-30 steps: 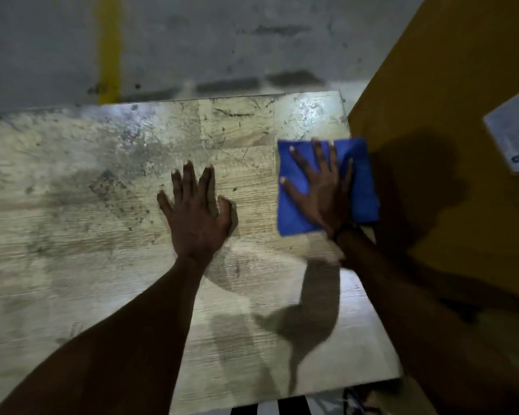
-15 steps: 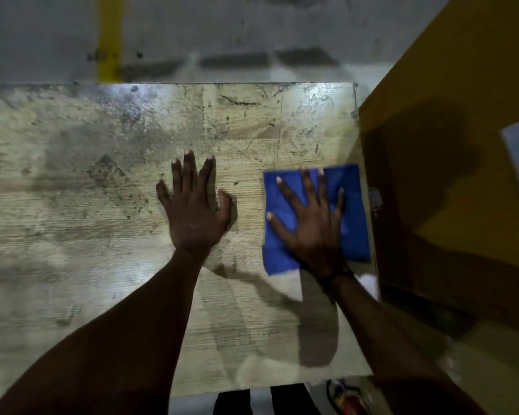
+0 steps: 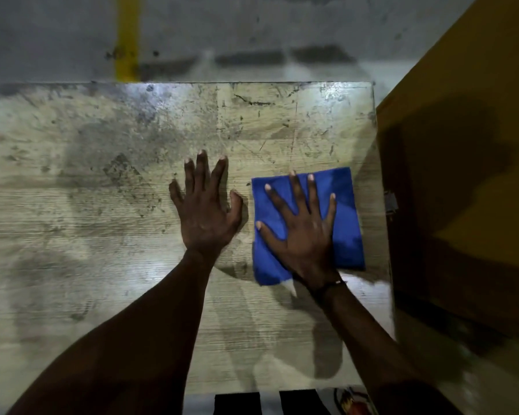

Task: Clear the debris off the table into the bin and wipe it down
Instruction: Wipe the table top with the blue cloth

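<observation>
I'm on the wiping step: my right hand presses flat, fingers spread, on the blue cloth near the table's right edge; my left hand rests open beside it. Next I need firm strokes toward the smudged far side.

The cloth was solid blue; the worktop was pale wood-grain (blotched with dark grey stains), beside a mustard-yellow wall.

1. Table: worn wood-grain top, heavily stained and scratched, glare patches showing.
2. Cloth: blue, folded roughly square, lying flat at the table's 3 o'clock edge.
</observation>
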A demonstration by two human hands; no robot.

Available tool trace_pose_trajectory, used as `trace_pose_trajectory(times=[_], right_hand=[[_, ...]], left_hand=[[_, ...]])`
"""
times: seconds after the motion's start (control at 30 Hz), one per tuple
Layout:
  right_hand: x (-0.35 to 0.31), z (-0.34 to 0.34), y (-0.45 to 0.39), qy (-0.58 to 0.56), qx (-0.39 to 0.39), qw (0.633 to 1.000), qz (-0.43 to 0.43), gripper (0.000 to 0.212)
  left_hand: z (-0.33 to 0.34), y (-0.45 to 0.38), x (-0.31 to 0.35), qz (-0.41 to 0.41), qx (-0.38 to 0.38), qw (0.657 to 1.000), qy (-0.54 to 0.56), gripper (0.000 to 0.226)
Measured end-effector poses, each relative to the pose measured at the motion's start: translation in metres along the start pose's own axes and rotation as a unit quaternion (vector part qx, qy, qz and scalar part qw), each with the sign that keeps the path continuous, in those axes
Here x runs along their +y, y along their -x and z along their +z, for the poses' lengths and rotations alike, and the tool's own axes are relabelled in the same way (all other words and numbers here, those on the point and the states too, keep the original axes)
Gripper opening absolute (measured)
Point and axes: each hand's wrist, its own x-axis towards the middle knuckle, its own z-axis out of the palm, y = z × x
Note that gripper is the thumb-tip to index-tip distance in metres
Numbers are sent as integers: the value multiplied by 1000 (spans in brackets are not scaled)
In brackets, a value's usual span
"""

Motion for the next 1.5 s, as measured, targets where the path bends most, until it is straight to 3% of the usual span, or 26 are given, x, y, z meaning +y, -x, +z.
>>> trace_pose_trajectory(times=[0.3, 0.4, 0.53, 0.7, 0.83, 0.93, 1.03, 1.1, 1.2, 1.33, 1.5], right_hand=[[-22, 15, -189, 6, 42, 999, 16, 76], [-33, 18, -172, -7, 52, 999, 7, 75], [-15, 14, -88, -8, 40, 996, -83, 69], [56, -1, -114, 25, 31, 998, 55, 74], [42, -2, -186, 3, 41, 993, 111, 76], [-10, 13, -190, 8, 55, 997, 46, 73], [-26, 17, -137, 5, 50, 998, -47, 70], [-1, 12, -98, 16, 44, 999, -18, 72], [49, 2, -74, 51, 46, 993, 99, 74], [70, -10, -151, -1, 41, 985, 165, 76], [20, -1, -234, -19, 17, 994, 111, 76]], left_hand=[[5, -2, -3, -9, 4, 1000, -17, 69], [6, -2, -5, -10, 1, 1000, -27, 73], [6, -2, -5, -6, -1, 1000, -30, 76], [5, -1, -2, 1, 1, 999, -42, 75], [3, -2, -1, 0, -2, 999, -41, 76], [3, -1, -1, -4, -4, 999, -43, 77], [3, -1, -2, -5, -11, 999, -41, 78], [2, -1, -1, -7, -7, 999, -44, 78], [0, -1, 2, -4, -8, 999, -51, 78], [1, -1, 0, -5, -9, 999, -51, 77], [3, -3, -1, -5, -12, 999, -51, 76]])
